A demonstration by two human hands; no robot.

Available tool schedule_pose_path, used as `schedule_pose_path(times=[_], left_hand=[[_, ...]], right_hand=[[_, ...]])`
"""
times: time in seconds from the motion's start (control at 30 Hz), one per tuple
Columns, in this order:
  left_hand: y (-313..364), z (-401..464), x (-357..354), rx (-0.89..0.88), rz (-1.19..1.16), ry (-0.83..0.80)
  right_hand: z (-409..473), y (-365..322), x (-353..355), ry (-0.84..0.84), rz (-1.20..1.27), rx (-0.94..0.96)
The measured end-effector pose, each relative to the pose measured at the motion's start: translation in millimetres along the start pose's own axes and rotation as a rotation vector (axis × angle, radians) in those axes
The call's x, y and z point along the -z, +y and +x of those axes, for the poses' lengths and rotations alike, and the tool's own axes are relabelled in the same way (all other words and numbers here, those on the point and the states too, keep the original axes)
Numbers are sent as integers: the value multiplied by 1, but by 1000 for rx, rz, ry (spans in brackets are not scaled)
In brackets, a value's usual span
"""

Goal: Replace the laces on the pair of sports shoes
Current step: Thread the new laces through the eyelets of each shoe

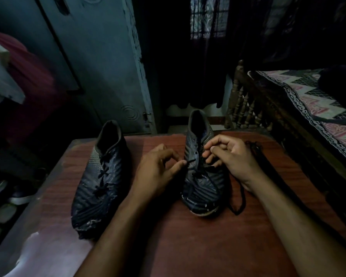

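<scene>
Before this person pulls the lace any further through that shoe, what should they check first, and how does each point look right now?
1. Lace tip pinched by the left hand: ok, held just beside an eyelet.
2. Right hand steadying the right shoe: ok, fingers curled at the eyelet row.
3. Loose lace free to run: ok, it trails on the table beside the shoe.
4. Which eyelet comes next: cannot tell, too dark.
5. Left shoe laced: ok, crossings show; whether tied, cannot tell.
</scene>
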State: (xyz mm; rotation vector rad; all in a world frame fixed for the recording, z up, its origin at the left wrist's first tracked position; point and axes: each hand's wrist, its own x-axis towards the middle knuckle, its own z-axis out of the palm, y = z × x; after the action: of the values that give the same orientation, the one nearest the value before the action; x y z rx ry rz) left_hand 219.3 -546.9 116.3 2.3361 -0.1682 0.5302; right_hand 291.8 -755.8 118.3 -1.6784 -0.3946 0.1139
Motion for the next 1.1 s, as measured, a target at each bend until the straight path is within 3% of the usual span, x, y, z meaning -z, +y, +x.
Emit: schedule_pose_path(times=[0.1, 0.27, 0.37, 0.47, 0.6, 0.67, 0.77, 0.83, 1.03, 1.1], left_hand=[[3, 0, -8, 55, -185, 33], [24, 5, -14, 501, -1035, 225], [24, 7, -12, 515, -1159, 287], [18, 4, -16, 464, -978, 205], [10, 0, -13, 185, -369, 14], [7, 1, -9, 164, -232, -2], [1, 2, -10, 150, -168, 41], [0, 2, -12, 115, -130, 79], [1, 1, -12, -46, 12, 249], [10, 1, -5, -131, 29, 368]], right_hand=[[1, -1, -1, 0, 7, 2], [1, 0, -1, -2, 3, 1], [1, 0, -1, 0, -1, 1], [2, 1, 0, 3, -50, 29], [0, 0, -2, -8, -239, 130], [-3, -4, -2, 5, -400, 218], [-3, -9, 5, -30, -811, 400], [-4, -11, 8, -85, -952, 412], [-12, -29, 3, -33, -652, 285], [-15, -36, 1, -154, -775, 121]])
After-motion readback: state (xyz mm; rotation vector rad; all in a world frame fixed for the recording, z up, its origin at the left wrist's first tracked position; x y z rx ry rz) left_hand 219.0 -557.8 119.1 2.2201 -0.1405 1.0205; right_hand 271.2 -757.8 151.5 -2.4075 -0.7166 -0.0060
